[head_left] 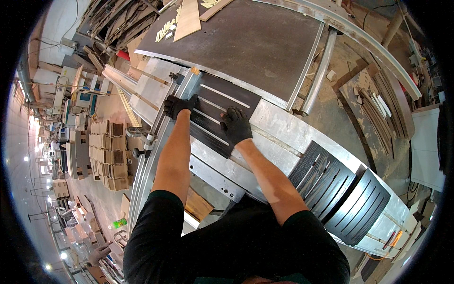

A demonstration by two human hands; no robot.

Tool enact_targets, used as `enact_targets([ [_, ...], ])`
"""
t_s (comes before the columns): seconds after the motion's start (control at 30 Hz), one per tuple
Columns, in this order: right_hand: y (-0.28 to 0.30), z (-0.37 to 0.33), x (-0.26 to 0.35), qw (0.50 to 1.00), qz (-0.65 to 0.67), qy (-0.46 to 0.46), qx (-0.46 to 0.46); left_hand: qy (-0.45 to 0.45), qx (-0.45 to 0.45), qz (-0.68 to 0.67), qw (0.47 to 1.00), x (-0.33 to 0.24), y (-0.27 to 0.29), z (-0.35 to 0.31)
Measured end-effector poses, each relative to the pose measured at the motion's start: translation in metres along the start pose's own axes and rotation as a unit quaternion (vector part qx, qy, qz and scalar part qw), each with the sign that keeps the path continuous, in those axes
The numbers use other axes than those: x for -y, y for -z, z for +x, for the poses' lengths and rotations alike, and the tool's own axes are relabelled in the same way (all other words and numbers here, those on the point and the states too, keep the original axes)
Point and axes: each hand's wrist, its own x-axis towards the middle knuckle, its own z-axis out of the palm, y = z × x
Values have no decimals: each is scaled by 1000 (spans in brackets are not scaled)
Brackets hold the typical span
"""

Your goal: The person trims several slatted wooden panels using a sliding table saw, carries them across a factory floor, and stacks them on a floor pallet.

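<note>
As the brown work surface spans the far side, a silver metal table runs along its near edge. Both forearms reach forward, the right slanting leftward. Black slotted panel lies flat on the metal table, left edge by the fence; further black slotted panels lie to the right. Right gloved hand rests palm down on the panel, fingers loosely bent, gripping nothing. Left gloved hand sits at the fence, thumb out toward the panel; cannot tell whether its fingers grip
</note>
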Motion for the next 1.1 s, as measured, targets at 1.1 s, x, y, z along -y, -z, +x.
enact_targets([
  [1.1, -25, -2, -5, 999, 20, -35, -9, -11, 26, 95, 995, 13, -34, 34],
])
